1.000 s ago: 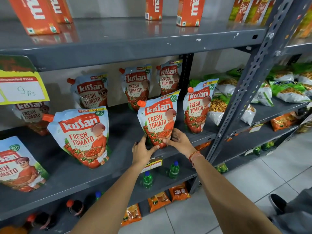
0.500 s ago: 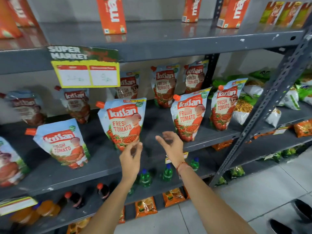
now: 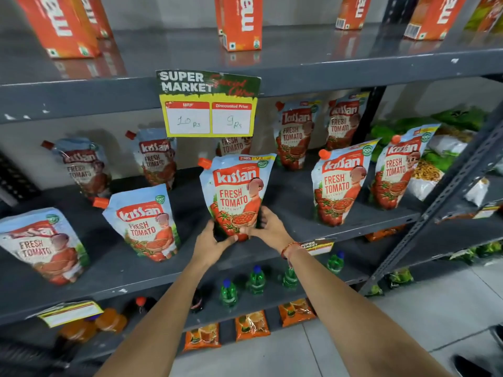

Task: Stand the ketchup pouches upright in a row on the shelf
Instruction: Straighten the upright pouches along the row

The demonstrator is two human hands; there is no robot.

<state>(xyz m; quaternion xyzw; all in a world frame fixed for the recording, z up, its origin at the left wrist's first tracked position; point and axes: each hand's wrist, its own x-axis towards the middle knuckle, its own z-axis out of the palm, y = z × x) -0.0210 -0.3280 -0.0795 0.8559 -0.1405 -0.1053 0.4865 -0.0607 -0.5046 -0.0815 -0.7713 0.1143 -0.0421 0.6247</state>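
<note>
Several Kissan ketchup pouches stand upright on the grey shelf (image 3: 285, 202), in a front row and a back row. The middle front pouch (image 3: 235, 191) is held at its base from both sides. My left hand (image 3: 211, 243) grips its lower left corner with the thumb across the front. My right hand (image 3: 268, 228) grips its lower right side. A front pouch (image 3: 143, 221) stands to its left and another (image 3: 339, 183) to its right. Further front pouches stand at the far left (image 3: 40, 244) and far right (image 3: 400, 170).
A price card (image 3: 208, 104) hangs from the upper shelf edge, above orange juice cartons (image 3: 239, 20). Green snack bags (image 3: 435, 148) fill the right bay behind a slanted upright (image 3: 446, 191). Green bottles (image 3: 255, 278) and orange packets (image 3: 251, 325) sit on the lower shelves.
Both hands let go of the pouch now right of centre, moved left with fingers apart, and now hold the base of the neighbouring pouch. The view shifted left.
</note>
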